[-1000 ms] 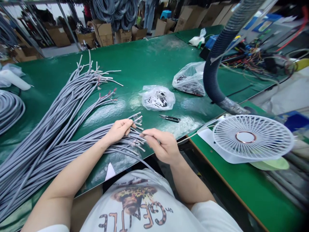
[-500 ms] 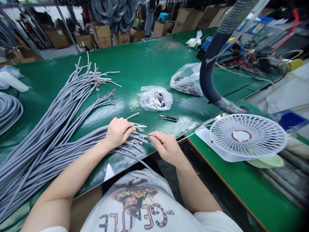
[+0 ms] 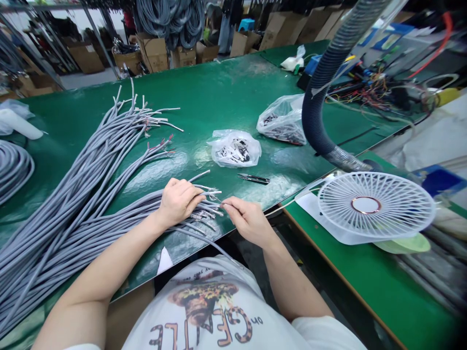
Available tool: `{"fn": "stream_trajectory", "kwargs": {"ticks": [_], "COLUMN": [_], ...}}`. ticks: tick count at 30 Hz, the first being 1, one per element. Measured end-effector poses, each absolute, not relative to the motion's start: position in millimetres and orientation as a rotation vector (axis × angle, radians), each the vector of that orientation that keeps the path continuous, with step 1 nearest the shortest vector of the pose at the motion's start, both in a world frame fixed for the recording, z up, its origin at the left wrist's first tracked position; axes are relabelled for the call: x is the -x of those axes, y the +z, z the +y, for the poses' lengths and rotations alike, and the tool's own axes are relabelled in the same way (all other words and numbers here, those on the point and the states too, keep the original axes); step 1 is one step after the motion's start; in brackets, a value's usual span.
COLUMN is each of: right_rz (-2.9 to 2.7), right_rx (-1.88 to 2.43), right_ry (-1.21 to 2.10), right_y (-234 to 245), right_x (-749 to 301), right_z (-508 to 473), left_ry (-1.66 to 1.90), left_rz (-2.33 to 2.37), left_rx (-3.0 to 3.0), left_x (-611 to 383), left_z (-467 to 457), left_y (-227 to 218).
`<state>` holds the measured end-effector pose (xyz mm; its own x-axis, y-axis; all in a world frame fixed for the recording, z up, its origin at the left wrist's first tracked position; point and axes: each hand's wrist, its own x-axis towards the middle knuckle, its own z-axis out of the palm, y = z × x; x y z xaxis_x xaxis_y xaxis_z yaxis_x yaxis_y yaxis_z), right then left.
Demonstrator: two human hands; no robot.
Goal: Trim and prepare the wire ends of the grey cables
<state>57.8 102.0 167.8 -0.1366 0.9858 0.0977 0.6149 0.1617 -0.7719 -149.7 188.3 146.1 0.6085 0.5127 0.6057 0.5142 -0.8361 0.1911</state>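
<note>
A bundle of grey cables [image 3: 120,226] runs across the green table, with stripped ends showing at its right. My left hand [image 3: 180,200] is closed round one grey cable close to its stripped end [image 3: 215,193]. Just right of that end, my right hand [image 3: 248,218] pinches a thin strand or fine tool between thumb and forefinger; it is too small to name. The fingertips of both hands are a short gap apart, above the other cable ends. Beyond them lies a pair of black thread snips [image 3: 253,179].
A second grey cable bundle [image 3: 98,141] lies at the left. Two plastic bags of small parts, a nearer bag [image 3: 237,148] and a farther bag [image 3: 280,119], rest on the table. A white fan [image 3: 375,206] and a dark flexible hose [image 3: 315,107] stand at the right.
My right hand has shifted slightly left, closer to the cable end. The left hand keeps its hold in nearly the same place.
</note>
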Motion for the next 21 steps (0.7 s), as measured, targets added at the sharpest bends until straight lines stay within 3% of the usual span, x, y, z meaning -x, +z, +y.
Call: {"fn": "stream_trajectory", "kwargs": {"ticks": [17,21], "right_rz": [-1.515,-1.437], "right_rx": [1.352,1.155], "right_ry": [1.029,1.056], "right_y": [155.3,173.9], "right_x": [-40.7,-39.1], "right_z": [118.7,104.1], "left_ry": [-1.028,-0.970], "left_rz": [-0.806,-0.914], "left_rx": [2.817,2.907], "left_x": [152.2,147.6], "left_z": [189.0,188.1], "left_y": [137.6,135.4]}}
